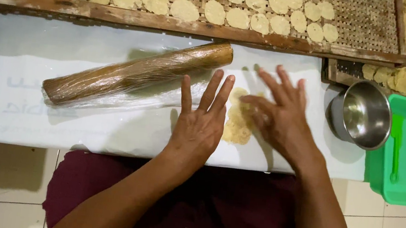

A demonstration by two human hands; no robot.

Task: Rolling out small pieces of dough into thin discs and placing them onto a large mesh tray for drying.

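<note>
Head view: our left hand (201, 124) and right hand (280, 118) lie flat, fingers released, flanking the thin dough patch (238, 120) near the bench's (84, 126) right edge; uneven pressing, we judge, could tear it.

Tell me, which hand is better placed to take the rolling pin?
Probably the left. The left hand lies flat beside the wrapped rolling pin, while the right hand rests on the flattened dough, farther from it.

Dough patch (236, 125) partly under hands.
</note>
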